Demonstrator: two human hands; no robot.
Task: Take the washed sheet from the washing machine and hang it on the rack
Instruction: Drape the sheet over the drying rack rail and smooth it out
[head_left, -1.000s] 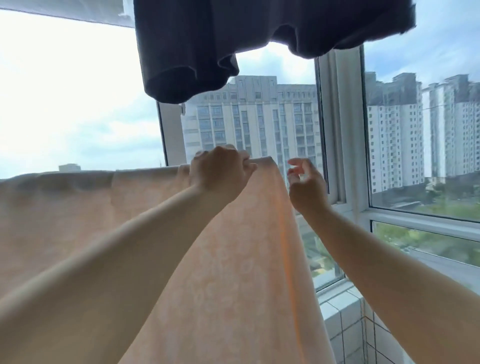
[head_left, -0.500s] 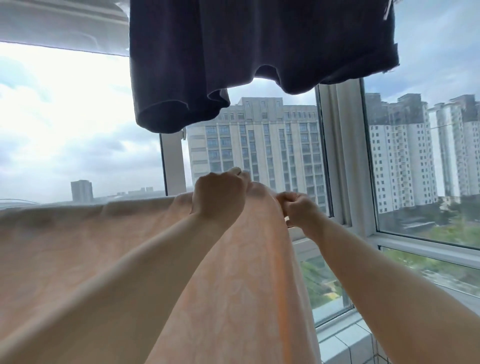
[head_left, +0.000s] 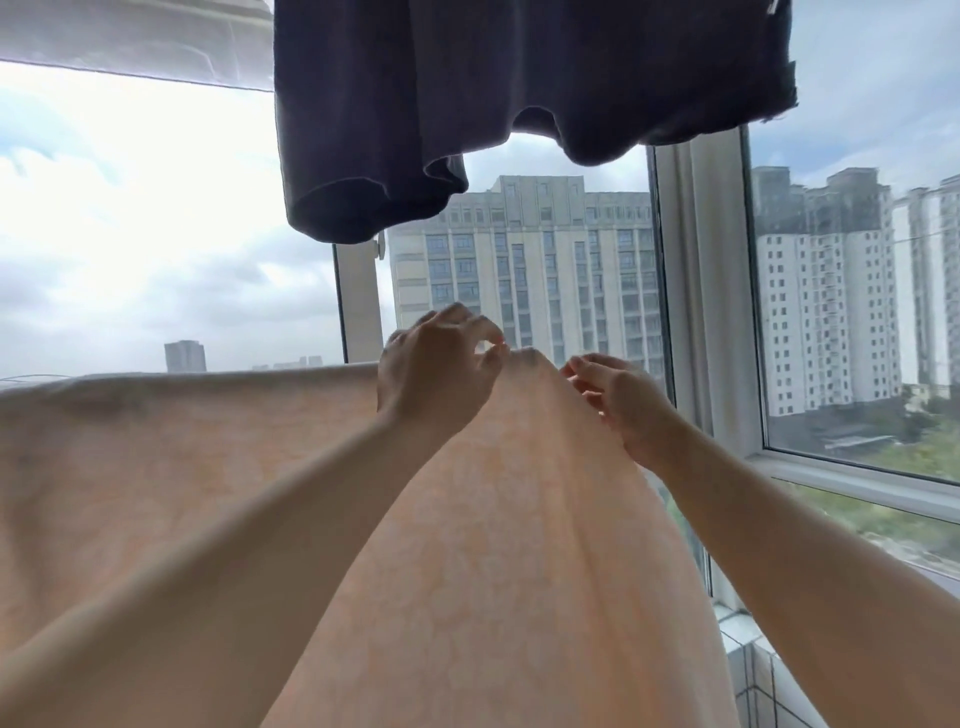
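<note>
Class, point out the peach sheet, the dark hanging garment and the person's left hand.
peach sheet (head_left: 467, 545), head view, middle of the draped cloth.
dark hanging garment (head_left: 519, 67), head view, its broad middle.
left hand (head_left: 436, 371), head view, back of the hand.

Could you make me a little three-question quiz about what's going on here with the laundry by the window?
1. True or false: the sheet is already draped over a rail.
2. What hangs above both hands: A) a dark garment, B) a basket, C) a lamp?
3. Which hand is nearer the window frame?

Key
1. True; its top fold runs level across the view.
2. A.
3. The right hand; the left hand is at the sheet's top edge, fingers curled there.
</note>
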